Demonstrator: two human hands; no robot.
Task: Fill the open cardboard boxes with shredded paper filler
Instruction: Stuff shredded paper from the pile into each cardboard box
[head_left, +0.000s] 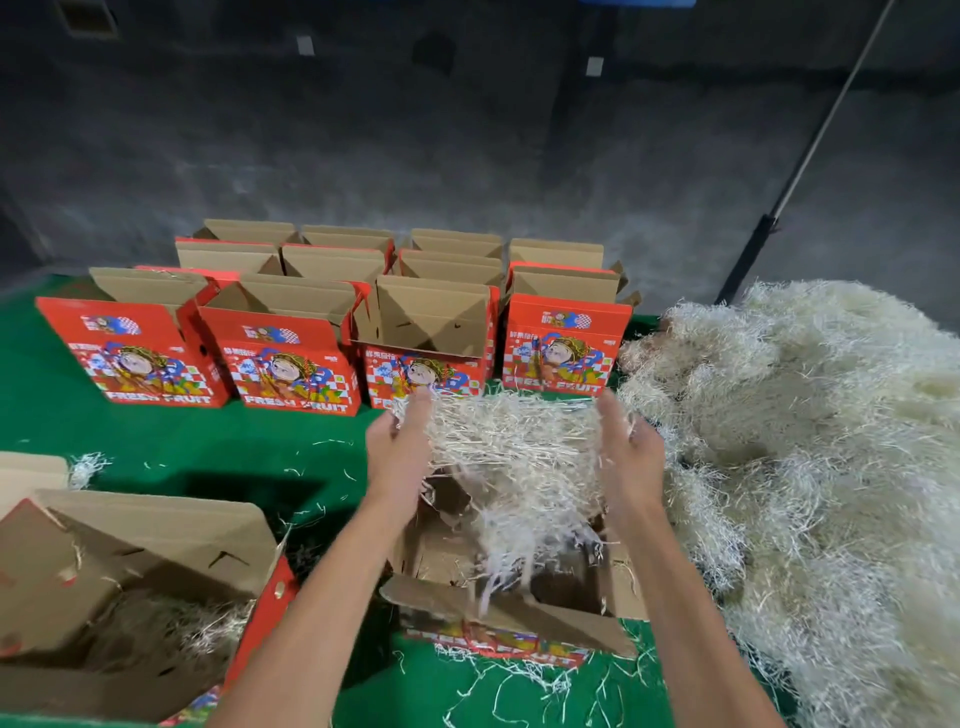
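— How much room is there around the open box (519, 582)?

— It sits near the front edge of the green surface (218, 447), flaps spread, with bare green between it and the rows of red boxes (291, 358) standing behind. Just to its right the big pile of shredded paper (810, 457) crowds the surface right out to the edge.

— Anything in the way?

— A second open box (130, 597), with filler already in its bottom, lies close on the left, beside the left forearm. Loose strands litter the green.

— And the hands?

— The left hand (397, 452) and right hand (628, 457) face each other above the open box, fingers straight and loosely spread, pressing a wad of filler (514, 441) between the palms. Its long axis runs left to right; strands trail down into the box.
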